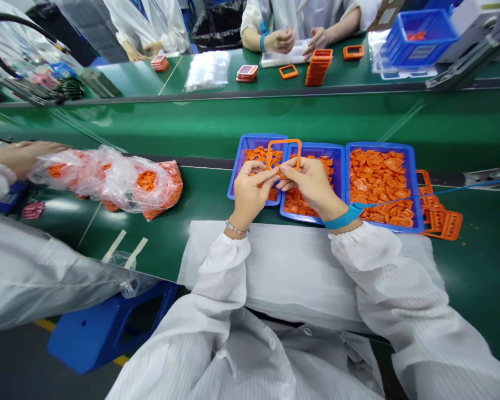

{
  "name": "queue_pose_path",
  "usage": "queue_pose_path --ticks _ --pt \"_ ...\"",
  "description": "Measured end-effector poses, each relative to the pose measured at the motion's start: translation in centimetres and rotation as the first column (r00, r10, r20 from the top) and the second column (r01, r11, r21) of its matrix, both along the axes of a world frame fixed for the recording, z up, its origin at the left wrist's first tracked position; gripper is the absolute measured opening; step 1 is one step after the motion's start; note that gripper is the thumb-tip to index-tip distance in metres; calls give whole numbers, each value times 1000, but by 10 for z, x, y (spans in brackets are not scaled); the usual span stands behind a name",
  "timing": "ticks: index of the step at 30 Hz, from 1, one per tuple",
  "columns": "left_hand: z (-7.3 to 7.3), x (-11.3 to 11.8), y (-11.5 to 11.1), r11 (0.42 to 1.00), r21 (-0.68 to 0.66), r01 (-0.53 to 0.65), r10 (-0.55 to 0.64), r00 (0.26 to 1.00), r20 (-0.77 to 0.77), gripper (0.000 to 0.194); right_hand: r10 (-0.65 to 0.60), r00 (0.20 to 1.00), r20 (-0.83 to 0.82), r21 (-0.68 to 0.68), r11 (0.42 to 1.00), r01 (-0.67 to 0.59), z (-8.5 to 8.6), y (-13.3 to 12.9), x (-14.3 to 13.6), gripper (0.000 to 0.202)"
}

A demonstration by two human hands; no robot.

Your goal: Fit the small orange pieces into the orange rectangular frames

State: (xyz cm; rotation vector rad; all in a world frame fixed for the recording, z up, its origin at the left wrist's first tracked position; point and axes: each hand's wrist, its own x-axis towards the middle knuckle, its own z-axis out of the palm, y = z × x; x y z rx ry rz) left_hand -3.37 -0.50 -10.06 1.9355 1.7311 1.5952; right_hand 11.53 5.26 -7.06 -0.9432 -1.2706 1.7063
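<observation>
Between both hands stands a thin orange plastic frame (284, 141), held upright above the bins. My left hand (254, 189) pinches its lower left side. At its lower right, my right hand (310, 183) is closed on the same frame, a blue wrist strap (344, 218) round that wrist. The fingertips of both hands meet at the bottom edge, where any smaller piece is hidden. Behind and below the hands are a left blue bin (234, 180) and a middle blue bin (339, 166), both with small orange parts. A right blue bin (416, 194) holds more orange parts.
White sheeting (291, 266) covers the bench before me. Orange frames (445, 222) lie right of the bins. Plastic bags of orange parts (145, 183) lie left, near a co-worker's hand (29, 155). Across the raised green ledge, a co-worker's hands (281, 41) work near stacked orange frames (319, 66).
</observation>
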Motion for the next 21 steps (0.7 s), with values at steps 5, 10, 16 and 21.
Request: queue_pose_path --ticks 5,10,16,21 --pt "4 7 -4 994 -54 91 -83 987 138 24 42 996 -77 -91 995 -49 8 -1 6 40" --pt "6 14 -8 995 -37 98 -82 950 302 30 91 992 -85 -80 992 -98 16 -5 10 43" --pt "11 17 -13 996 -60 71 -42 921 388 29 97 994 -58 -99 990 -103 19 -8 8 48" --pt "15 17 -15 998 -53 45 -22 926 377 31 110 993 -42 -72 991 -113 20 -9 7 53"
